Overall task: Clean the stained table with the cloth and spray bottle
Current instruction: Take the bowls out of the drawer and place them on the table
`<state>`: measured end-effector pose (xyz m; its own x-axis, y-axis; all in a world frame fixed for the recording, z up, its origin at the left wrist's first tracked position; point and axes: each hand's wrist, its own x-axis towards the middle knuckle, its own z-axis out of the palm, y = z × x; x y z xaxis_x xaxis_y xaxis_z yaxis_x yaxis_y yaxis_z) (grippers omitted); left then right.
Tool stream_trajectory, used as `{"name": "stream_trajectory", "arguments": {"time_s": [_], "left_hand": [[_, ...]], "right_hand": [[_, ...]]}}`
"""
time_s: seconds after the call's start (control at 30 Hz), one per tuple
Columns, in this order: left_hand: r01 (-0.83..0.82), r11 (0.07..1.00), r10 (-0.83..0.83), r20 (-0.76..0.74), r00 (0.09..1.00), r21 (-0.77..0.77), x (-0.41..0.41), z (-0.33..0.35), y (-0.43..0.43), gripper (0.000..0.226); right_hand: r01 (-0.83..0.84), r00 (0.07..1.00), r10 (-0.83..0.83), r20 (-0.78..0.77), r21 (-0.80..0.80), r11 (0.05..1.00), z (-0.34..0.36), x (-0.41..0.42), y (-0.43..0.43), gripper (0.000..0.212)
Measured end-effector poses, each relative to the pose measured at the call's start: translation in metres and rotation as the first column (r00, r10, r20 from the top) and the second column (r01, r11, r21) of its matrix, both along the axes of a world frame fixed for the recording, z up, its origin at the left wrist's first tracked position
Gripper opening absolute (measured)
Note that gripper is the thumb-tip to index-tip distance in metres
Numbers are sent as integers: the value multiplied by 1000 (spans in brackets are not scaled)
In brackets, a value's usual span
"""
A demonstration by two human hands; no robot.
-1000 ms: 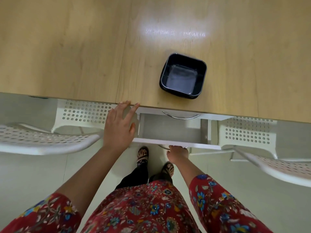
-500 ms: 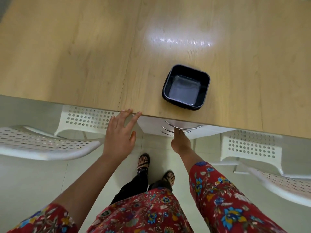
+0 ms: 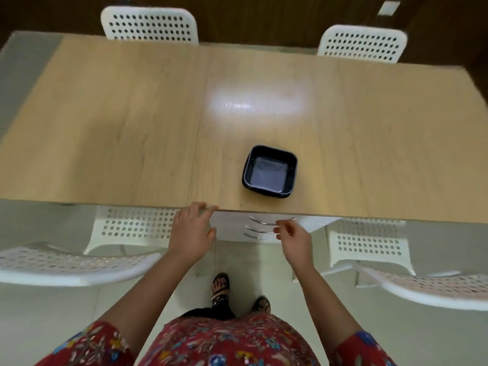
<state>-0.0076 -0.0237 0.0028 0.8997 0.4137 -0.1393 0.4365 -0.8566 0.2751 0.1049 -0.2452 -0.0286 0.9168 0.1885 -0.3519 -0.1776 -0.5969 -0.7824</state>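
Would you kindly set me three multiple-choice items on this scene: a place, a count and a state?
1. Where is the black dish?
A. on the floor
B. on the table, near its front edge
C. on a shelf

2. How many white chairs show?
A. two
B. four
C. six

3. How do the drawers under the table stand?
A. all shut
B. top one pulled out
C. bottom one pulled out

Answers: B, it sits on the wood by the near edge; B, two at the far side and two near; A, their fronts lie flush.
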Motion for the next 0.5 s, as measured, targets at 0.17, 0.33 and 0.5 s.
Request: {"name": "stream_trajectory", "arguments": {"time_s": [0.17, 0.33, 0.5], "left_hand": [[-98, 970, 121, 95, 988, -221, 28, 19, 9, 47], [-192, 857, 231, 24, 973, -478, 69, 32, 9, 38], [-263, 760, 291, -50, 955, -595, 98, 25, 6, 36]], "right_hand": [[131, 986, -125, 109, -47, 990, 46, 51, 24, 29], [-11, 994, 35, 100, -230, 973, 68, 82, 35, 42], [-227, 968, 249, 42, -286, 931, 68, 90, 33, 69]]}}
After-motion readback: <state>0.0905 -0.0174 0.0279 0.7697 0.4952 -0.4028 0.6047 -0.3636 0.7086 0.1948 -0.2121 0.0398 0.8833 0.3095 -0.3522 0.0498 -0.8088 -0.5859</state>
